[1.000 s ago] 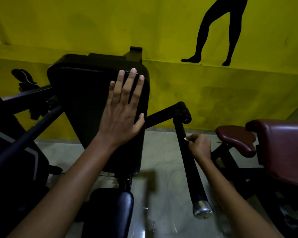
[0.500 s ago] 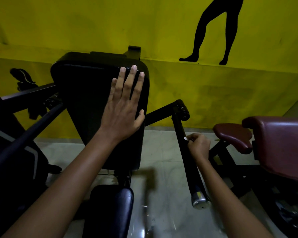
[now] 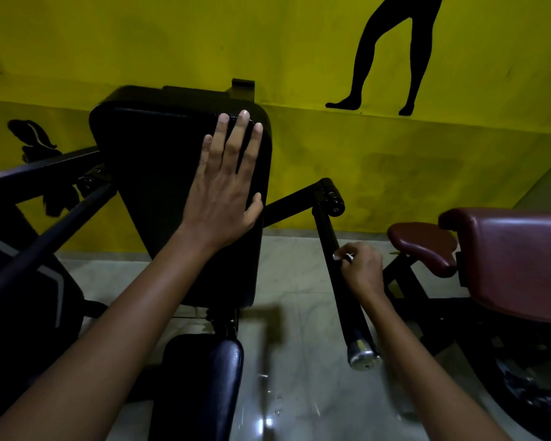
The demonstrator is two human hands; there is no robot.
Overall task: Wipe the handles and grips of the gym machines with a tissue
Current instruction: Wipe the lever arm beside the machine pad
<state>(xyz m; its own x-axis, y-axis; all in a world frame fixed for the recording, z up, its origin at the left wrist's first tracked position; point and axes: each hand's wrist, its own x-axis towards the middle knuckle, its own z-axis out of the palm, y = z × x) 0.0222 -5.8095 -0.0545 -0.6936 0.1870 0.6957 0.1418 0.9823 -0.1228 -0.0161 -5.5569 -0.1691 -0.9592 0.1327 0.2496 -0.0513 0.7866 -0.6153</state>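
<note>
Beside the black pad under flat left hand, right hand pinching tissue against handle slanting toward camera.

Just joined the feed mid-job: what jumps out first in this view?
The yellow wall with a black leg silhouette at upper right. At centre, the left hand lies flat on the black back pad. Lower right, the right hand presses a white tissue to the black handle bar.
</note>
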